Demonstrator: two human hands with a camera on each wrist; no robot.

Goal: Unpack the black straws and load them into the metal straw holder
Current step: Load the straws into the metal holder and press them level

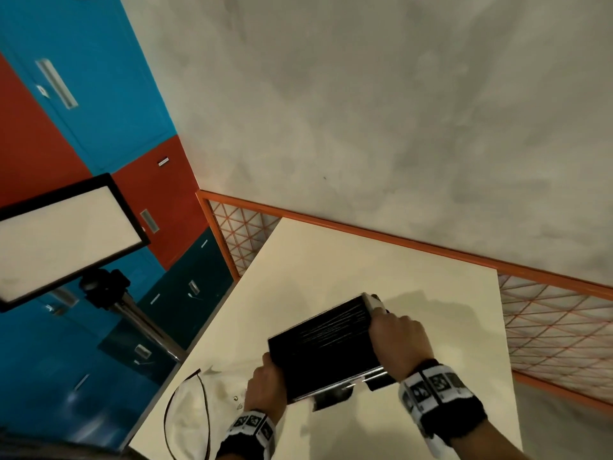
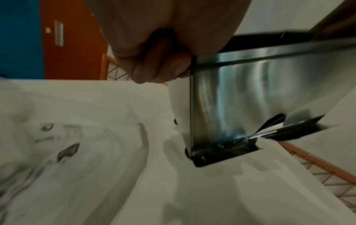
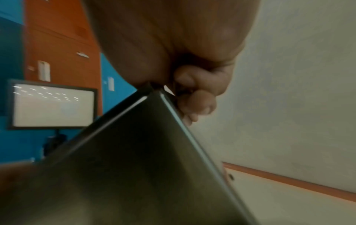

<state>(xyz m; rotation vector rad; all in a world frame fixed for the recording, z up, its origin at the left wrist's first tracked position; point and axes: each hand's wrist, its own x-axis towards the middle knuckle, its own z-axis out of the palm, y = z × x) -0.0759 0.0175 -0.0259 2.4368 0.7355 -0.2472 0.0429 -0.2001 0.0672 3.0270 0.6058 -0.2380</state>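
From the head view, I have the holder (image 1: pixel 326 346) between my hands, lifted a little off the table (image 1: pixel 331 260), its open top packed with black straws (image 1: pixel 331 330). My left hand (image 1: pixel 265 385) curls round the near-left end and my right hand (image 1: pixel 399 336) wraps over the far-right end. An emptied white bag (image 1: pixel 195 403) lies on the table just left of my left hand. From the left wrist, my fingers (image 2: pixel 154 70) hook over the holder's top corner, and at its lower opening I see straw ends (image 2: pixel 212 150) and loose black-and-white wrappers (image 2: pixel 289 129) poking out. From the right wrist, my fingers (image 3: pixel 198 97) curl over the upper edge of the steel wall (image 3: pixel 144 159); the rest is blurred. I'd judge the straws are loaded and I'm settling them: keep the holder level, grip both ends evenly, and set it down gently so nothing slides out of the lower slot.
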